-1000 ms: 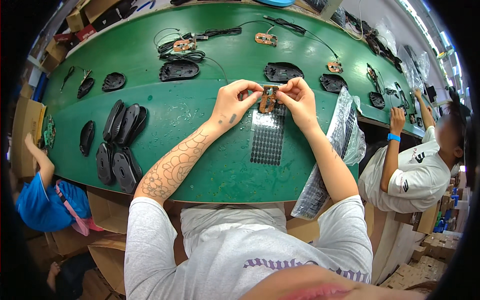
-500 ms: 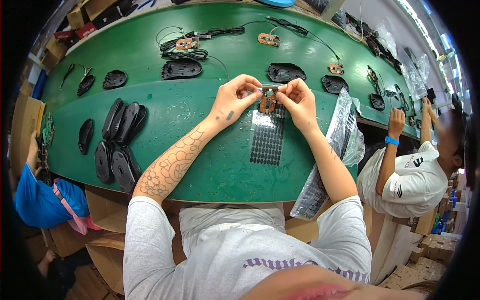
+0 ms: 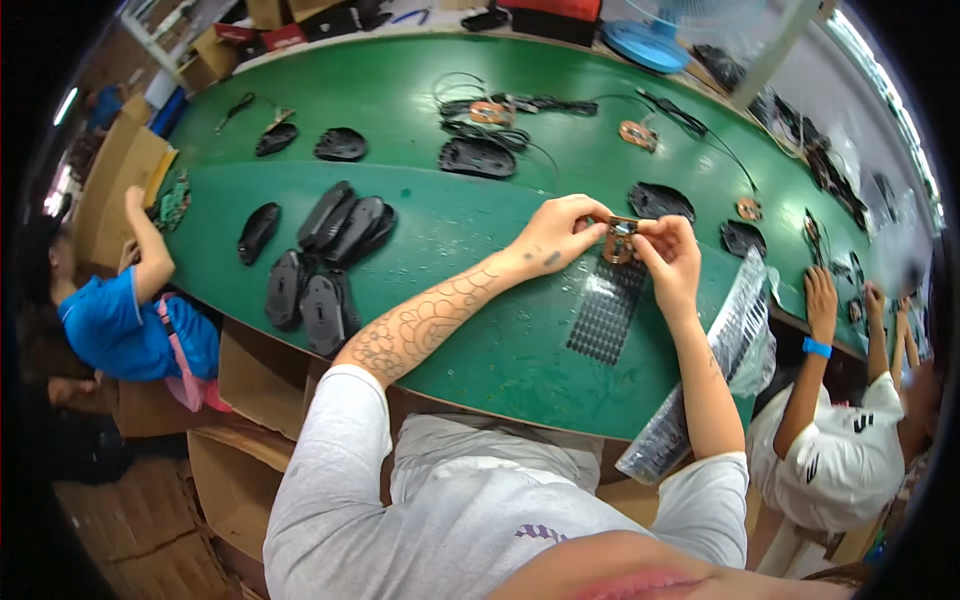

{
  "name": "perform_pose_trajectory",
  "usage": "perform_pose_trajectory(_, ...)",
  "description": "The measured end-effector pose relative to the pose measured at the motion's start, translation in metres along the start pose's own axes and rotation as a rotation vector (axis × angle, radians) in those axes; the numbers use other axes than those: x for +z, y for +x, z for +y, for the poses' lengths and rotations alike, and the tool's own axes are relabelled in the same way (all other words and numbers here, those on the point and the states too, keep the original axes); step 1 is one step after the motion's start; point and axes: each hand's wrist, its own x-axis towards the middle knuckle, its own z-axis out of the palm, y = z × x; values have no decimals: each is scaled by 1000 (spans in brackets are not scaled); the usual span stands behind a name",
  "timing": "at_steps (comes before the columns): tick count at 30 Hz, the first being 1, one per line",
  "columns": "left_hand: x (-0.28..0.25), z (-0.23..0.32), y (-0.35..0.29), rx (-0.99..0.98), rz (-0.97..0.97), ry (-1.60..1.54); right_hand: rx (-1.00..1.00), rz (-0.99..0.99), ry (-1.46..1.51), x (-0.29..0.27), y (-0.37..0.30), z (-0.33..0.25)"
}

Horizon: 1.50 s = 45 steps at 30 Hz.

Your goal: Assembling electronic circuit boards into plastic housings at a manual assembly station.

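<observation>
Both hands on the small circuit board

My left hand and right hand pinch the brown circuit board above the black gridded sheet; light, stiff, fragile, so I'd grip its edges.

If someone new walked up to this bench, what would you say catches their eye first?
Most likely the two hands meeting at the middle of the long green table: the left hand and right hand pinch a small brown circuit board between them. Just below it lies a dark sheet of small parts, and to the left sits a cluster of black mouse shells.
</observation>
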Motion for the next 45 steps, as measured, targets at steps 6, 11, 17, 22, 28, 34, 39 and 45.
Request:
perform_pose_trajectory(6,-94,28,54,-38,453,-398,-10,128,14,-2,10,-3)
perform_pose_trajectory(11,-248,36,140,219,678,199,60,48,-5,-9,10,0)
perform_pose_trajectory(17,-379,63,155,626,934,1093,108,-13,28,-3,6,7)
perform_pose_trajectory(22,-334,0,134,415,551,1026,109,-9,-31,-9,7,5)
perform_pose_trajectory(28,-388,-125,114,-426,429,663,106,-61,-51,-1,11,4)
perform_pose_trajectory(34,-376,-154,124,-454,516,810,119,-64,-44,-3,9,7)
perform_pose_trajectory(39,-374,-166,105,-514,602,950,116,-76,-45,-4,10,6)
perform_pose_trajectory(45,-324,-142,88,-360,694,958,154,-40,-52,-5,9,5)
